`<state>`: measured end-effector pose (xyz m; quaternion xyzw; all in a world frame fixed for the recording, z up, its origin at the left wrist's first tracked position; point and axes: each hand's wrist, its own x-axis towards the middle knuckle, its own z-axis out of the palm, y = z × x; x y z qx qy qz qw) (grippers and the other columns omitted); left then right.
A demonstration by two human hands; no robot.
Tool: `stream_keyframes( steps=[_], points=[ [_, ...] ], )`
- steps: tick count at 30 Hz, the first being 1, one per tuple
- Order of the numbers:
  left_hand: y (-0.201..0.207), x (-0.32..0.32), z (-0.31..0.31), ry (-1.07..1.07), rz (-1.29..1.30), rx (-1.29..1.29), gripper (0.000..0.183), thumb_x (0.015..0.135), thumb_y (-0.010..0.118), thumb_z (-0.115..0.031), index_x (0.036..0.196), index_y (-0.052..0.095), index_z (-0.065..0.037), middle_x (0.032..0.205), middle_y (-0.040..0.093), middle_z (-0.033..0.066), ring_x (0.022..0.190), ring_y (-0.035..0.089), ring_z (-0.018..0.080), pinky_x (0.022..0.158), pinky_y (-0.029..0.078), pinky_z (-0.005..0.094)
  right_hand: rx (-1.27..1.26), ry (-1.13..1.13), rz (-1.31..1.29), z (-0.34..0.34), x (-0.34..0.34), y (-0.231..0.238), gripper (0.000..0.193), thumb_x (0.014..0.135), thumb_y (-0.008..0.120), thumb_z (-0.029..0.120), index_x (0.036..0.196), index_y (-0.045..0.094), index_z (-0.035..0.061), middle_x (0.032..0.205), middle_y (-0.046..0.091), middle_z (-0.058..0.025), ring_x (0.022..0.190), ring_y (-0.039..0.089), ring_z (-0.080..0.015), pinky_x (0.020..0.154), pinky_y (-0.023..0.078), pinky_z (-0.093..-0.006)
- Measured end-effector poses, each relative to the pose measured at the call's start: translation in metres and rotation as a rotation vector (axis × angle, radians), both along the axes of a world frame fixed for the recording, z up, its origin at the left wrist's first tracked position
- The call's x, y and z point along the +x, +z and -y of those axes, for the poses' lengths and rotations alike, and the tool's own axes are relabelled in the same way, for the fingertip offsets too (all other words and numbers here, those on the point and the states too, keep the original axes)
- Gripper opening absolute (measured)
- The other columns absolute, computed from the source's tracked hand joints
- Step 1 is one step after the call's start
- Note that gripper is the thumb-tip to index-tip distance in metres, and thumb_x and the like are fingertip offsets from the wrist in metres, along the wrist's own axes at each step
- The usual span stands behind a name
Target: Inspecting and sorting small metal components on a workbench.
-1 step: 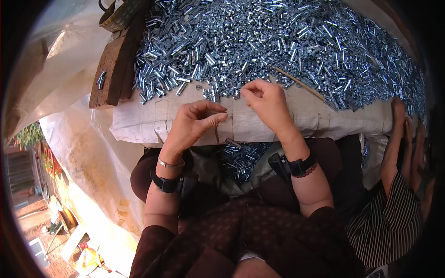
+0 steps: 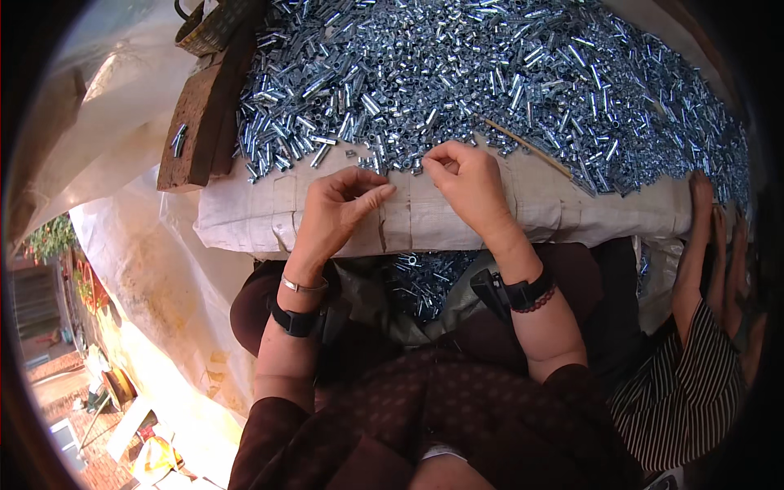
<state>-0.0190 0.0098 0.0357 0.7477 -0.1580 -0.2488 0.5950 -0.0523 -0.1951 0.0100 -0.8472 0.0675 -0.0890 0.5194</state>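
Note:
A broad pile of small shiny metal tubes (image 2: 433, 73), of mixed lengths, covers a cloth-topped work surface (image 2: 253, 212). At the pile's near edge my left hand (image 2: 339, 204) reaches to a few short tubes, its thumb and forefinger slightly apart and no held piece visible. To its right, my right hand (image 2: 467, 181) is closed in a pinch beside the edge tubes; what lies between its fingertips is too small to make out. Below the surface, between my knees, more metal tubes (image 2: 425, 284) lie in a heap.
A thin stick (image 2: 527, 147) lies on the pile's right edge. A wooden beam (image 2: 192, 131) with small tubes on it borders the left, below a woven basket (image 2: 204, 33). At right, another person's arm (image 2: 692, 253) reaches to the pile; their striped garment (image 2: 678, 392) shows below.
My left hand has shifted slightly left and away from me, toward the pile's edge. A tube seen below the surface's front edge has dropped toward the lower heap. The right hand has barely moved.

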Motion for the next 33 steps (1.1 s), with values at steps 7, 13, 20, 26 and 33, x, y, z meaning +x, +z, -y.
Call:
stream_keyframes(
  steps=[7,13,20,26,33],
  points=[
    [-0.022,0.018,0.016,0.318,0.593,0.462,0.023,0.076,0.074,-0.026,0.086,0.067,-0.006,0.079,0.065,0.0077,0.068,0.062,0.0220,0.059,0.047,0.0316,-0.465,-0.036,0.065,-0.021,0.003,-0.002,0.010,0.079,0.067,0.015,0.085,0.064,0.0071,0.081,0.062,-0.0075,0.070,0.063,-0.0259,0.062,0.049,-0.0352],
    [-0.031,0.018,0.011,0.323,0.553,0.230,0.015,0.081,0.069,-0.013,0.091,0.065,-0.004,0.089,0.065,0.0069,0.076,0.062,0.0167,0.065,0.047,0.0282,-0.523,0.124,0.259,-0.025,0.001,-0.005,0.008,0.078,0.066,0.013,0.084,0.064,0.0091,0.087,0.058,-0.0073,0.072,0.061,-0.0300,0.063,0.049,-0.0386],
    [-0.006,0.008,0.007,0.368,-0.049,-0.312,0.017,0.088,0.064,-0.012,0.102,0.062,-0.002,0.093,0.066,0.0035,0.082,0.059,0.0087,0.072,0.046,0.0230,-0.603,0.037,0.122,-0.016,0.001,-0.001,0.010,0.077,0.067,0.017,0.078,0.062,0.0087,0.080,0.059,-0.0074,0.071,0.061,-0.0303,0.061,0.049,-0.0391],
    [-0.005,0.001,0.006,0.311,-0.253,-0.323,0.020,0.090,0.061,-0.016,0.108,0.062,-0.006,0.095,0.065,0.0035,0.080,0.057,0.0067,0.066,0.042,0.0177,-0.195,0.039,0.064,-0.013,0.002,0.007,0.011,0.079,0.068,0.012,0.084,0.064,0.0040,0.078,0.065,-0.0066,0.065,0.064,-0.0198,0.059,0.050,-0.0312],
    [-0.006,-0.003,0.008,0.234,-0.291,-0.388,0.023,0.091,0.061,-0.017,0.110,0.062,-0.004,0.093,0.066,0.0028,0.080,0.057,0.0063,0.066,0.043,0.0189,0.752,0.135,-0.060,-0.018,0.000,0.029,0.015,0.084,0.066,0.009,0.091,0.063,-0.0043,0.079,0.066,-0.0069,0.069,0.063,-0.0108,0.063,0.053,-0.0227]
  ],
)
